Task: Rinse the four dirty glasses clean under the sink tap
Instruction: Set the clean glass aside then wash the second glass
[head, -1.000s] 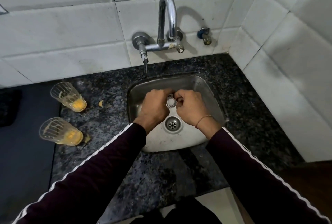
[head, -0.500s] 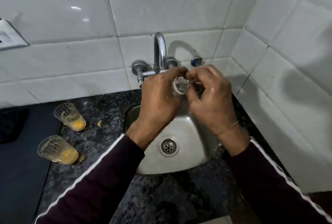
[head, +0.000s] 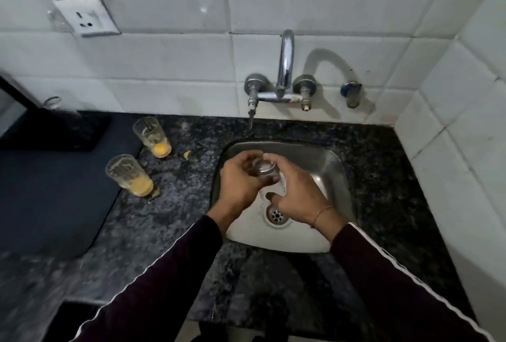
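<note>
Over the steel sink (head: pixel 332 166) both hands hold one clear glass (head: pixel 265 169), its base turned toward me. My left hand (head: pixel 241 182) grips it from the left, and my right hand (head: pixel 295 196) wraps around it from the right. The chrome tap (head: pixel 284 67) stands on the wall behind the sink; I see no water running from it. Two dirty glasses with orange residue stand on the counter to the left, one farther back (head: pixel 152 137) and one nearer (head: pixel 128 176).
The sink drain (head: pixel 277 215) lies below my hands. Dark speckled counter (head: pixel 175 204) surrounds the sink. A dark mat (head: pixel 54 191) covers the left side, with a dark appliance (head: pixel 52 128) and a clear glass (head: pixel 54 103) behind it. A wall socket (head: pixel 86 17) is upper left. A small orange scrap (head: pixel 187 154) lies on the counter.
The hands rose with the glass up near the tap, then came back down over the sink. The view has pulled back and shifted, showing the socket and appliance at left.
</note>
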